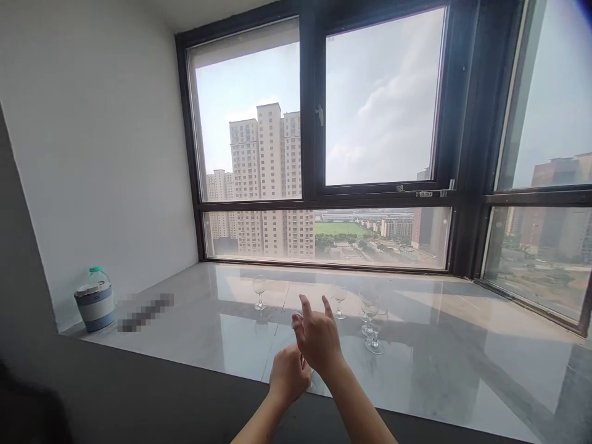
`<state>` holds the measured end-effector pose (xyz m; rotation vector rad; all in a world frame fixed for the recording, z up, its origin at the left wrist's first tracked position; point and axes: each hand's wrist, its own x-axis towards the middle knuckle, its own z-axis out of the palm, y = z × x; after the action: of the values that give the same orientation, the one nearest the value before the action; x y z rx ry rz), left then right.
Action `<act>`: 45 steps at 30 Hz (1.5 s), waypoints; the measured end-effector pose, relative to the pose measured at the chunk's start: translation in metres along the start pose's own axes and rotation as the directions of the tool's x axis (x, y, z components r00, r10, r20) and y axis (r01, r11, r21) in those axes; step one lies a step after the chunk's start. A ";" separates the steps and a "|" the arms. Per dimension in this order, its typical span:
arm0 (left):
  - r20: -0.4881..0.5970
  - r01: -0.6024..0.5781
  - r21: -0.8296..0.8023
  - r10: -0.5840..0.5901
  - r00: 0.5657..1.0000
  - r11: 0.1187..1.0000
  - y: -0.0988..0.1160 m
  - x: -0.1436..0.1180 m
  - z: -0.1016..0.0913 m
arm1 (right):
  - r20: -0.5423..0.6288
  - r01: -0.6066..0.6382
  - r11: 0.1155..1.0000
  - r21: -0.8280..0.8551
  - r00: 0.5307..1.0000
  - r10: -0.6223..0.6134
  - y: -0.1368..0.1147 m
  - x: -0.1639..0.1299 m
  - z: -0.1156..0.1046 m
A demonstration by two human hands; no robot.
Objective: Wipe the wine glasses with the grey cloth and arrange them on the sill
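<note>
My left hand (289,374) is closed low over the sill's front part, its fingers wrapped round what looks like the lower part of a wine glass. Just above it, my right hand (319,340) grips the upper part of the same wine glass (294,319) with the thumb bent in; two fingers point upward. Only a sliver of this glass shows, as the hands cover most of it. Beyond them, a small wine glass (259,291) stands upright to the left. Another wine glass (340,300) stands behind my right hand. Two more, a nearer wine glass (375,336) and a farther wine glass (369,307), overlap on the right.
The glossy tiled window sill (194,333) drops off at its front edge. On its left end stand a blue-and-white paper bucket (95,308) and a bottle with a green cap (96,271). A dark-framed window (309,203) closes the back; a blurred patch lies beside the bucket.
</note>
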<state>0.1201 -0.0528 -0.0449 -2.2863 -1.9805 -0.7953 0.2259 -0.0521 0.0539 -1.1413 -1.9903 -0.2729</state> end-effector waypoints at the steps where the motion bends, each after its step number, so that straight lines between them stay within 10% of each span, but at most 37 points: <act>1: 0.005 0.004 0.009 -0.004 1.000 1.000 0.000 0.000 0.000 | 0.031 0.004 1.000 -0.006 1.000 -0.004 -0.001 0.001 -0.001; 15: 0.034 0.016 0.028 -0.017 0.999 0.999 -0.004 0.004 0.003 | 0.436 -0.022 0.994 -0.105 0.897 0.066 -0.011 0.025 0.010; 26: -0.072 -0.020 -0.068 0.015 0.997 0.997 -0.003 0.001 0.005 | 0.259 -0.109 0.993 -0.041 0.959 0.116 0.009 0.009 0.014; 35: -0.113 0.012 -0.151 -0.030 0.993 0.989 -0.002 0.001 0.004 | -0.122 -0.131 0.964 0.230 0.979 0.162 0.023 -0.016 0.027; 39: -0.123 0.049 -0.125 -0.064 0.990 0.991 -0.002 0.000 0.005 | -0.277 -0.183 0.888 0.423 0.906 0.319 0.020 -0.021 0.023; 45: -0.133 0.060 -0.215 -0.090 0.987 0.975 -0.004 0.004 0.006 | -0.400 -0.404 0.717 0.568 0.626 0.670 0.019 -0.016 -0.011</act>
<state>0.1186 -0.0465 -0.0500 -2.1947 -2.0181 -1.1927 0.2518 -0.0575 0.0455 -1.1386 -0.9953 0.1390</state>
